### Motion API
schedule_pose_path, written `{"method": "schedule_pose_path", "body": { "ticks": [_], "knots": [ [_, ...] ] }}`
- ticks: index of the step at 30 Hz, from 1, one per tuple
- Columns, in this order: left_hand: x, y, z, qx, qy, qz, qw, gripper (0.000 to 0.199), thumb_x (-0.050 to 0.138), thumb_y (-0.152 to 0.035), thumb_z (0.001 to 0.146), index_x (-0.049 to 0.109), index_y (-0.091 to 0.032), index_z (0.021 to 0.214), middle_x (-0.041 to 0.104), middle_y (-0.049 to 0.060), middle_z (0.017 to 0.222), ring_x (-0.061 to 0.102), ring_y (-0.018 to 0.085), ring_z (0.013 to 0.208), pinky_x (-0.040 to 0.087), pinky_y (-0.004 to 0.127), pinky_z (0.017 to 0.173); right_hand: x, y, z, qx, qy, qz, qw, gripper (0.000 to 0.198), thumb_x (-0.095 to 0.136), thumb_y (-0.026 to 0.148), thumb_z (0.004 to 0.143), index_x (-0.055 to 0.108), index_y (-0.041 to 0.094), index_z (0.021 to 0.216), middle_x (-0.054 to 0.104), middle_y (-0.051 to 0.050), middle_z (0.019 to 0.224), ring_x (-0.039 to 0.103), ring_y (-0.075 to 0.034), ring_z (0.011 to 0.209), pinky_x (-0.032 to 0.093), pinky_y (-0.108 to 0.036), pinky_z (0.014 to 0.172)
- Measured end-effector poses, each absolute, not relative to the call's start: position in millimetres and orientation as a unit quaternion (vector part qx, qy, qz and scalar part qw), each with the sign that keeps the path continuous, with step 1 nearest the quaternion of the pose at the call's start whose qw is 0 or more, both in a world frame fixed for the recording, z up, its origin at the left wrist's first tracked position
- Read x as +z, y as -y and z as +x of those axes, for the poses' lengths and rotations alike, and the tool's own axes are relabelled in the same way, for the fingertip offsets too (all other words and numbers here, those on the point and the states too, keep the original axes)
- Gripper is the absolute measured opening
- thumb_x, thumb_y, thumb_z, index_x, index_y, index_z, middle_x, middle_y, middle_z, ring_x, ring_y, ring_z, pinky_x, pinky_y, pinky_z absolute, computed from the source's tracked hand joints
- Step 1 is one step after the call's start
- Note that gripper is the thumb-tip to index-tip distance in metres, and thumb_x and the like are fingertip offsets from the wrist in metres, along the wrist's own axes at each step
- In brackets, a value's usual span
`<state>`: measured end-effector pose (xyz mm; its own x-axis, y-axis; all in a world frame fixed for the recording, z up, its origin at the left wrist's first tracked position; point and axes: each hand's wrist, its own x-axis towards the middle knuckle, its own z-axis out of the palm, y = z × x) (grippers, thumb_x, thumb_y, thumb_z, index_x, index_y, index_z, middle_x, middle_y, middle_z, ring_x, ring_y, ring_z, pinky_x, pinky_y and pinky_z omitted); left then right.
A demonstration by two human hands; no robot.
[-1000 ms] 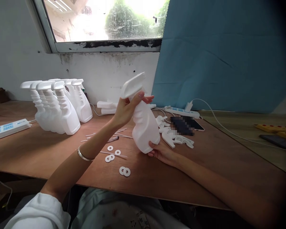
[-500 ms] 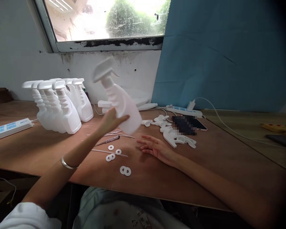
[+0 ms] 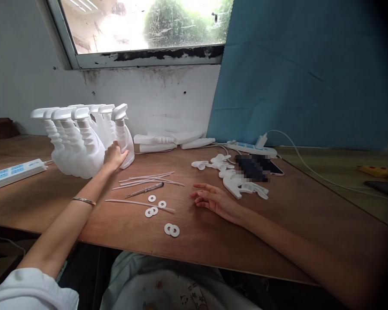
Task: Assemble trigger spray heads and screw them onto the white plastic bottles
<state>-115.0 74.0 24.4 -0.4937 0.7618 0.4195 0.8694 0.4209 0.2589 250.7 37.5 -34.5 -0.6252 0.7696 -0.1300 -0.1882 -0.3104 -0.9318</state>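
Observation:
My left hand (image 3: 115, 156) is wrapped round a white spray bottle (image 3: 126, 140) with its trigger head on. This bottle stands upright on the table at the right end of a group of similar spray bottles (image 3: 79, 146). Resting on the tabletop, my right hand (image 3: 215, 201) has its fingers loosely spread and holds nothing. Between the hands lie thin plastic tubes (image 3: 148, 180), a screwdriver (image 3: 145, 190) and several white washers (image 3: 172, 230). Beyond my right hand are loose white trigger heads (image 3: 241, 183).
White bottles without heads (image 3: 171, 140) lie on their sides by the wall. A power strip (image 3: 16, 173) is at the left edge, another power strip (image 3: 252, 149) at the back right, with a cable trailing right. A phone (image 3: 271, 165) lies near the trigger heads.
My left hand has moved left with the spray bottle, from raised and tilted mid-table to upright beside the group. My right hand has stayed nearly still.

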Motion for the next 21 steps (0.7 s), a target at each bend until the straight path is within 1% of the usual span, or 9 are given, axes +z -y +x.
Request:
{"method": "schedule_pose_path", "body": {
  "ticks": [2,6,9,11,13,16,18,19,21],
  "knots": [
    [20.8,-78.4,-116.8,-0.224,0.838,-0.485,0.113,0.054,0.050,-0.034,0.075,0.039,-0.004,0.118,0.056,0.023,0.111,0.054,0.036,0.103,0.042,0.039,0.085,-35.8,-38.2,250.9,0.754,0.497,-0.291,0.315,0.032,0.068,0.019,0.073,0.054,0.015,0.101,0.066,-0.006,0.087,0.062,-0.010,0.069,0.052,-0.024,0.068],
    [11.0,-82.2,-122.1,-0.223,0.845,-0.477,0.089,0.069,0.059,-0.032,0.067,0.034,-0.002,0.123,0.059,0.023,0.107,0.057,0.036,0.099,0.045,0.037,0.081,-35.1,-37.7,250.7,0.754,0.496,-0.295,0.315,0.033,0.068,0.019,0.072,0.054,0.014,0.101,0.066,-0.006,0.086,0.062,-0.010,0.068,0.051,-0.024,0.067],
    [2.3,-82.6,-124.4,-0.229,0.855,-0.459,0.079,0.074,0.058,-0.035,0.068,0.029,0.002,0.125,0.058,0.027,0.107,0.057,0.037,0.100,0.045,0.038,0.079,-33.7,-36.7,250.7,0.753,0.494,-0.302,0.312,0.034,0.069,0.018,0.071,0.053,0.014,0.101,0.066,-0.006,0.085,0.062,-0.010,0.068,0.051,-0.023,0.067],
    [-2.4,-82.9,-124.5,-0.229,0.860,-0.449,0.071,0.071,0.055,-0.037,0.071,0.031,0.003,0.125,0.057,0.028,0.109,0.056,0.037,0.101,0.045,0.038,0.078,-33.5,-36.5,250.8,0.752,0.496,-0.301,0.313,0.034,0.069,0.018,0.071,0.053,0.014,0.101,0.066,-0.006,0.085,0.062,-0.010,0.067,0.051,-0.023,0.067],
    [-5.4,-83.7,-123.7,-0.224,0.866,-0.444,0.060,0.064,0.053,-0.038,0.074,0.039,0.003,0.121,0.058,0.029,0.108,0.057,0.036,0.101,0.044,0.038,0.078,-33.7,-36.6,250.9,0.751,0.498,-0.300,0.313,0.033,0.069,0.019,0.072,0.054,0.014,0.101,0.066,-0.006,0.085,0.061,-0.010,0.068,0.051,-0.023,0.068],
    [-6.7,-85.8,-122.2,-0.210,0.875,-0.434,0.049,0.051,0.050,-0.039,0.077,0.052,0.002,0.107,0.059,0.031,0.104,0.057,0.038,0.100,0.044,0.040,0.078,-34.3,-37.0,250.9,0.752,0.499,-0.299,0.311,0.033,0.069,0.019,0.071,0.055,0.014,0.100,0.066,-0.006,0.085,0.061,-0.010,0.068,0.051,-0.024,0.067],
    [-5.5,-87.5,-121.1,-0.198,0.880,-0.430,0.046,0.046,0.050,-0.039,0.078,0.058,0.001,0.099,0.059,0.031,0.103,0.056,0.038,0.101,0.043,0.041,0.080,-34.7,-37.4,251.0,0.752,0.499,-0.298,0.310,0.032,0.069,0.018,0.071,0.055,0.014,0.100,0.066,-0.006,0.085,0.061,-0.010,0.068,0.051,-0.023,0.067],
    [-4.4,-88.2,-120.4,-0.192,0.882,-0.429,0.044,0.044,0.051,-0.039,0.079,0.059,0.001,0.097,0.059,0.030,0.102,0.055,0.038,0.102,0.043,0.041,0.081,-35.1,-37.7,251.1,0.752,0.499,-0.298,0.310,0.032,0.069,0.019,0.071,0.055,0.014,0.100,0.066,-0.006,0.084,0.061,-0.010,0.067,0.051,-0.023,0.067],
    [-1.4,-88.8,-118.3,-0.182,0.885,-0.427,0.039,0.041,0.052,-0.039,0.082,0.059,-0.003,0.099,0.059,0.024,0.105,0.055,0.033,0.102,0.043,0.042,0.084,-35.9,-38.3,251.2,0.752,0.500,-0.296,0.311,0.032,0.069,0.019,0.071,0.054,0.015,0.100,0.066,-0.005,0.085,0.061,-0.010,0.068,0.051,-0.023,0.067]
  ]
}}
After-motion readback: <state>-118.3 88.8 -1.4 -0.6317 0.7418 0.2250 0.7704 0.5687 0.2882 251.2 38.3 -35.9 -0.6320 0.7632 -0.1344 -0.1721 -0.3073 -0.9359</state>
